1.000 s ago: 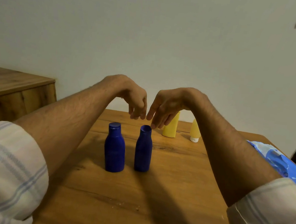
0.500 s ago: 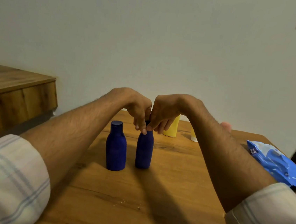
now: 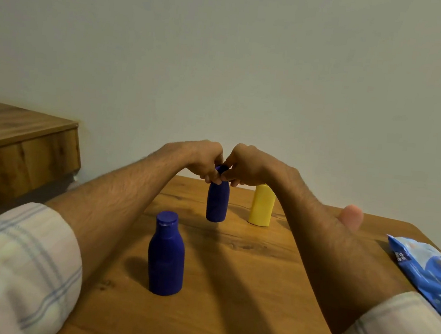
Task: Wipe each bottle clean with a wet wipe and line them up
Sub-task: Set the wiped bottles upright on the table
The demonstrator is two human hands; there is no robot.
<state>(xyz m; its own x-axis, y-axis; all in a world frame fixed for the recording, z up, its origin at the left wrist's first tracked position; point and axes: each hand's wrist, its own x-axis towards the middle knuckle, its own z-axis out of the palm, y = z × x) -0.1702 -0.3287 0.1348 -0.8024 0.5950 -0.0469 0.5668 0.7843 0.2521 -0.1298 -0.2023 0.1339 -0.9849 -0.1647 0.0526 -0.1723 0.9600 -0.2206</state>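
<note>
A person's left hand (image 3: 203,162) and right hand (image 3: 244,166) pinch the neck of the far blue bottle (image 3: 217,204) over a wooden tabletop (image 3: 241,291). A near blue bottle (image 3: 166,259) stands upright in front, a yellow bottle (image 3: 261,209) stands just to the right, and a blue wipes pack (image 3: 428,273) lies at the right edge.

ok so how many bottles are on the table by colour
blue bottles: 2, the near blue bottle and the far blue bottle
yellow bottles: 1, the yellow bottle
total: 3 in view; the half-hidden pink thing is too unclear to count
</note>
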